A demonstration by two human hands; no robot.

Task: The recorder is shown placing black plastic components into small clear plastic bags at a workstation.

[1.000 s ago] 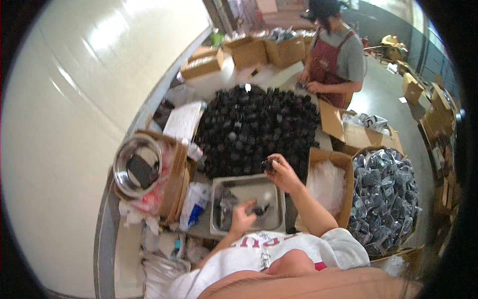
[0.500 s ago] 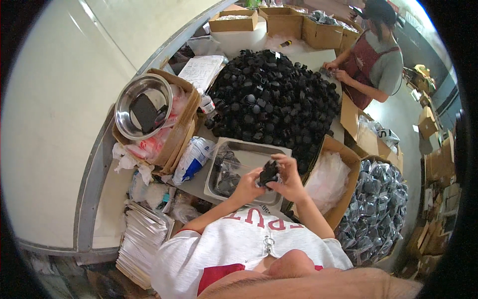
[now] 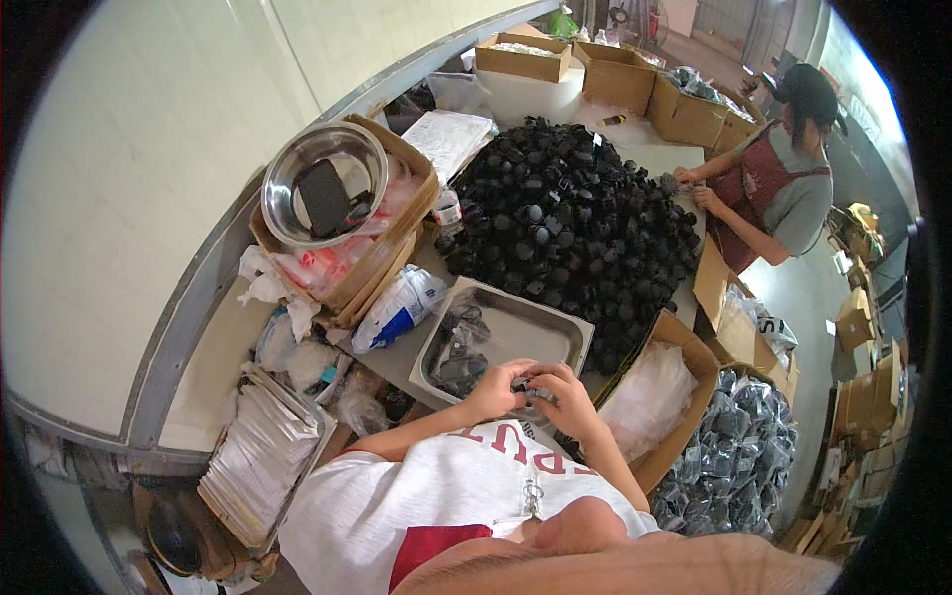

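Note:
My left hand (image 3: 496,391) and my right hand (image 3: 563,400) meet close to my chest, over the near edge of a metal tray (image 3: 573,335). Fingers of both are closed around a small black part (image 3: 528,389), mostly hidden by them; whether a bag covers it I cannot tell. Several dark parts in clear bags (image 3: 460,349) lie in the tray's left half. Just beyond the tray rises a large heap of black parts (image 3: 565,213), many with round faces.
To the right stand a carton of clear plastic bags (image 3: 650,392) and a box of bagged black parts (image 3: 732,446). A steel bowl (image 3: 281,178) rests on a carton at left, near a blue-white packet (image 3: 400,307). Across the table, a co-worker (image 3: 769,193) handles something small.
Both hands have drawn nearer my chest and closer together. The black part, plainly visible before, is now largely covered by fingers. The whole view has shifted and tilted slightly.

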